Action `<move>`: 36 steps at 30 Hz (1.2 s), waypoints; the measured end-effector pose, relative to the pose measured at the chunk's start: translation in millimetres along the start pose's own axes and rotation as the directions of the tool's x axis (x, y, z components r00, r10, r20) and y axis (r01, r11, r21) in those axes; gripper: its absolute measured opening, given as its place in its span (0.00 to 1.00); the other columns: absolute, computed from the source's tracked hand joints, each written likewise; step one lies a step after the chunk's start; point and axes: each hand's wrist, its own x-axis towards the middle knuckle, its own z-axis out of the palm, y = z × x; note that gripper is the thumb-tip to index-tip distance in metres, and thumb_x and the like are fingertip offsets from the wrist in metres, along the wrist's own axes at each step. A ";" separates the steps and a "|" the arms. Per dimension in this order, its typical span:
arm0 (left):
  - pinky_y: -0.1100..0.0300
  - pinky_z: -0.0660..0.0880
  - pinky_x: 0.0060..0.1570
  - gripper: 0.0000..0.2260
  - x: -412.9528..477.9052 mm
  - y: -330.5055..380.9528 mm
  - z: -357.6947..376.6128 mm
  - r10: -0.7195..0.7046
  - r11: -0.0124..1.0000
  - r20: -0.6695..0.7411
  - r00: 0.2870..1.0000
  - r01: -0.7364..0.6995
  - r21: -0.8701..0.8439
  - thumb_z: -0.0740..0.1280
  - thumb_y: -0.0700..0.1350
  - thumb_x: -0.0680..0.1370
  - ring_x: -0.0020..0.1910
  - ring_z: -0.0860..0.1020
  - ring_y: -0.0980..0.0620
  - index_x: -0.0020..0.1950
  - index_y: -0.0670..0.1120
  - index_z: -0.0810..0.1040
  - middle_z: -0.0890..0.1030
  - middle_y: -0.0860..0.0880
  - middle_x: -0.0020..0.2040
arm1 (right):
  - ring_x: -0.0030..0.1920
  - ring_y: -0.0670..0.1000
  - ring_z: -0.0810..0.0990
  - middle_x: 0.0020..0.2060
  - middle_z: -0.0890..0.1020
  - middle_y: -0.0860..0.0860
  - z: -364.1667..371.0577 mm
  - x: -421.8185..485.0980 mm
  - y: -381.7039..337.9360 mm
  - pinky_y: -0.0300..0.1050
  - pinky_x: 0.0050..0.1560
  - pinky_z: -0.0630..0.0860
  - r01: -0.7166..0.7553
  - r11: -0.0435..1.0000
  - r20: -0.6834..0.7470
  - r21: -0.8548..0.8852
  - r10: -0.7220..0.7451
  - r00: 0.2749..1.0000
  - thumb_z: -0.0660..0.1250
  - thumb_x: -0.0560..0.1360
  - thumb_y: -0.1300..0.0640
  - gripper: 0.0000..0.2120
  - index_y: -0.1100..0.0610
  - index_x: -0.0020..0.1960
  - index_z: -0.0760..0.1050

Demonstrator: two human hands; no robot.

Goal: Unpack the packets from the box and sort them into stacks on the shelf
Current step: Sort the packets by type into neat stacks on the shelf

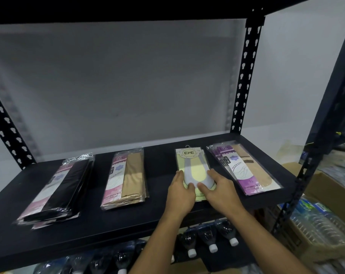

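Four groups of packets lie in a row on the black shelf. A stack of black packets lies at the left, then a beige stack. A yellow packet with a grey sock sits right of centre, and a purple packet lies at the far right. Both my hands are on the near end of the yellow packet. My left hand holds its left edge and my right hand holds its right edge, thumbs on top. The box is not in view.
Black perforated uprights frame the shelf at both sides. Several capped plastic bottles lie on the level below. Cardboard boxes and a wrapped pack of bottles stand at the right.
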 end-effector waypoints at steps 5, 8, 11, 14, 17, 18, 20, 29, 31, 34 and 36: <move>0.68 0.61 0.62 0.22 3.0 -2.2 -2.1 -0.015 1.000 -0.014 1.000 0.015 0.003 0.60 0.40 0.81 0.73 0.65 0.50 0.76 0.43 0.63 0.66 0.48 0.75 | 0.61 0.50 0.75 0.63 0.77 0.53 3.4 1.6 -0.5 0.27 0.54 0.63 0.007 1.000 0.003 0.005 -0.007 1.000 0.71 0.73 0.57 0.25 0.63 0.67 0.71; 0.67 0.62 0.60 0.22 3.4 -3.4 -6.1 -0.021 1.000 -0.030 0.999 0.021 -0.009 0.60 0.40 0.81 0.72 0.66 0.50 0.75 0.42 0.64 0.67 0.47 0.74 | 0.57 0.47 0.75 0.62 0.78 0.53 6.7 5.1 -1.8 0.28 0.52 0.64 0.011 1.000 0.015 0.011 -0.011 1.000 0.71 0.72 0.57 0.25 0.62 0.67 0.71; 0.67 0.64 0.57 0.21 5.2 -6.7 -11.3 -0.031 1.000 -0.053 0.998 0.031 0.005 0.60 0.40 0.81 0.70 0.68 0.49 0.74 0.42 0.65 0.68 0.47 0.73 | 0.61 0.49 0.75 0.64 0.77 0.53 12.9 9.3 -5.2 0.28 0.53 0.64 0.013 1.000 0.053 0.022 -0.014 0.998 0.71 0.72 0.57 0.27 0.62 0.68 0.70; 0.64 0.67 0.58 0.21 10.0 -12.5 -19.0 -0.044 0.999 -0.081 0.996 0.046 0.016 0.60 0.40 0.80 0.66 0.71 0.51 0.74 0.43 0.65 0.71 0.48 0.71 | 0.65 0.50 0.73 0.67 0.74 0.53 19.7 14.6 -10.5 0.28 0.56 0.63 0.017 0.999 0.093 0.035 -0.021 0.995 0.71 0.73 0.56 0.26 0.61 0.69 0.70; 0.59 0.71 0.61 0.20 18.5 -21.5 -23.5 -0.055 0.998 -0.108 0.993 0.054 -0.010 0.59 0.39 0.80 0.64 0.74 0.49 0.73 0.44 0.68 0.74 0.48 0.69 | 0.60 0.48 0.75 0.65 0.76 0.52 24.1 21.4 -16.0 0.27 0.54 0.64 0.017 0.999 0.125 0.046 -0.022 0.992 0.69 0.74 0.58 0.24 0.60 0.68 0.71; 0.54 0.71 0.64 0.21 20.4 -23.1 -24.7 -0.059 0.998 -0.111 0.992 0.058 -0.012 0.59 0.40 0.79 0.65 0.73 0.47 0.73 0.45 0.68 0.74 0.47 0.69 | 0.55 0.46 0.75 0.62 0.78 0.52 24.9 23.1 -17.2 0.24 0.50 0.65 0.026 0.999 0.133 0.046 -0.032 0.991 0.69 0.74 0.59 0.22 0.59 0.67 0.72; 0.48 0.70 0.67 0.22 26.8 -27.6 -24.6 -0.060 0.998 -0.114 0.992 0.060 -0.007 0.59 0.40 0.79 0.67 0.72 0.45 0.74 0.44 0.66 0.73 0.45 0.70 | 0.49 0.44 0.74 0.56 0.80 0.51 27.2 25.2 -18.1 0.20 0.40 0.66 0.041 0.998 0.135 0.057 -0.049 0.990 0.69 0.74 0.60 0.20 0.58 0.66 0.73; 0.54 0.70 0.66 0.20 29.6 -34.0 -18.3 0.036 0.998 -0.119 0.992 -0.029 0.064 0.58 0.39 0.80 0.65 0.73 0.47 0.72 0.43 0.68 0.73 0.46 0.68 | 0.54 0.47 0.78 0.54 0.79 0.47 33.5 22.9 -11.5 0.18 0.45 0.66 0.111 0.991 0.117 0.071 -0.118 0.986 0.68 0.75 0.59 0.18 0.55 0.64 0.74; 0.55 0.70 0.67 0.20 31.3 -36.4 -17.6 0.023 0.998 -0.121 0.992 -0.015 0.066 0.57 0.40 0.80 0.66 0.72 0.47 0.72 0.42 0.68 0.72 0.45 0.69 | 0.54 0.47 0.78 0.54 0.79 0.46 35.9 24.2 -9.8 0.19 0.46 0.67 0.116 0.991 0.117 0.073 -0.124 0.985 0.68 0.74 0.59 0.17 0.55 0.63 0.75; 0.49 0.69 0.68 0.21 33.0 -36.7 -16.4 0.004 0.998 -0.122 0.992 0.003 0.061 0.57 0.40 0.79 0.68 0.70 0.44 0.73 0.41 0.67 0.71 0.43 0.71 | 0.55 0.47 0.77 0.54 0.78 0.46 34.6 23.7 -11.3 0.22 0.46 0.67 0.113 0.991 0.112 0.079 -0.121 0.986 0.68 0.74 0.59 0.18 0.56 0.64 0.74; 0.48 0.65 0.71 0.21 31.4 -32.7 -17.6 -0.021 0.999 -0.123 0.992 0.026 0.039 0.56 0.40 0.80 0.72 0.67 0.44 0.74 0.40 0.66 0.68 0.42 0.73 | 0.57 0.47 0.76 0.54 0.77 0.46 34.8 23.5 -11.5 0.25 0.49 0.65 0.111 0.991 0.115 0.080 -0.120 0.986 0.68 0.75 0.59 0.19 0.58 0.65 0.74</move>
